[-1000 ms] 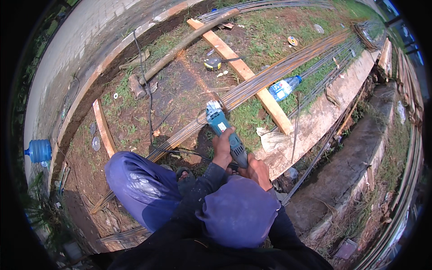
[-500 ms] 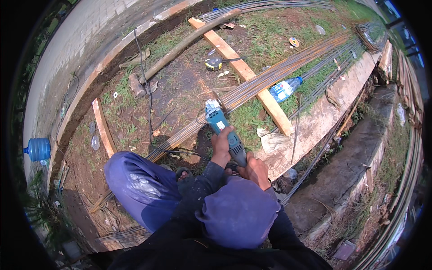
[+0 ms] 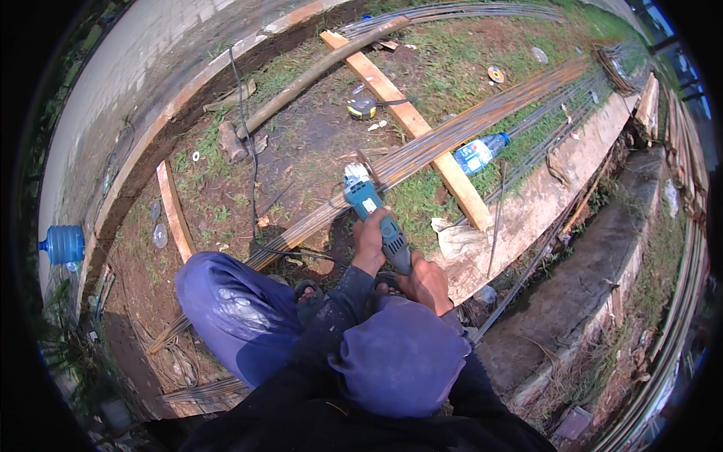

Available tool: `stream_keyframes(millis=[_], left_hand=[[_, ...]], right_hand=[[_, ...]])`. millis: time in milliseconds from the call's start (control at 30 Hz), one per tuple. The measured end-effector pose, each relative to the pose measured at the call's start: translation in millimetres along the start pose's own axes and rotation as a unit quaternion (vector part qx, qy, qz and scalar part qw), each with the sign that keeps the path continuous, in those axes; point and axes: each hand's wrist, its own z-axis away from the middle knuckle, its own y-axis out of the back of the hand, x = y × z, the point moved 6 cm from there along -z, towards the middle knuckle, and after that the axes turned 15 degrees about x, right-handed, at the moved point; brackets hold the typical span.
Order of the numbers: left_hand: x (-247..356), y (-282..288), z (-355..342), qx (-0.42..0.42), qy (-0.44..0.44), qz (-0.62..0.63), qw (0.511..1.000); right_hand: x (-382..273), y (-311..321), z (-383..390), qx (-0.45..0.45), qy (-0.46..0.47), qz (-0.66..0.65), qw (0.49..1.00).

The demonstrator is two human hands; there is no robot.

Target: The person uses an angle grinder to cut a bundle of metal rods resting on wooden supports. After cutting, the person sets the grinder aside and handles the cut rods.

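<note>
A teal angle grinder (image 3: 363, 199) is held in both my hands in front of my knees. My left hand (image 3: 368, 242) wraps round its body, while my right hand (image 3: 426, 282) grips the rear end near the dark tail. The grinder's disc (image 3: 368, 167) stands on edge at the bundle of thin steel bars (image 3: 425, 153), partly rusty; whether it touches them I cannot tell. The bars run from lower left to upper right, over a wooden beam (image 3: 452, 179).
Near the beam lie a yellow and black tape measure (image 3: 361, 108), a water bottle (image 3: 482, 153) and a loose disc (image 3: 495, 74). A hammer (image 3: 301, 87) with a long wooden handle rests across the beam. A black cable (image 3: 251, 169) crosses the soil. A concrete ditch edge (image 3: 568, 279) runs at right.
The view has shifted very slightly. Both hands keep their hold on the angle grinder, which stays at nearly the same spot by the steel bars.
</note>
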Motion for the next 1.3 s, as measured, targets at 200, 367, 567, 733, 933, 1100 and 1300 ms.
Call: stream_keyframes(millis=[200, 367, 567, 733, 933, 1100, 1300], left_hand=[[-10, 5, 1, 0.004, -0.003, -0.001, 1.000], [-19, 9, 12, 0.014, 0.004, -0.020, 1.000], [-13, 5, 24, -0.002, 0.003, -0.029, 1.000], [-15, 3, 15, 0.000, -0.018, -0.026, 1.000], [-18, 4, 9, 0.003, 0.018, -0.006, 1.000], [-15, 4, 5, 0.009, 0.005, -0.004, 1.000], [-8, 1, -6, -0.007, -0.007, 0.006, 1.000]], right_hand=[[1, 5, 6, -0.014, -0.010, 0.007, 1.000], [8, 10, 17, -0.022, -0.014, 0.003, 1.000], [11, 8, 22, -0.009, -0.006, 0.001, 1.000], [9, 9, 18, -0.016, -0.007, 0.008, 1.000], [5, 9, 13, -0.036, -0.024, 0.016, 0.999], [10, 1, 10, -0.021, -0.013, 0.008, 1.000], [8, -5, 1, -0.014, -0.002, 0.012, 1.000]])
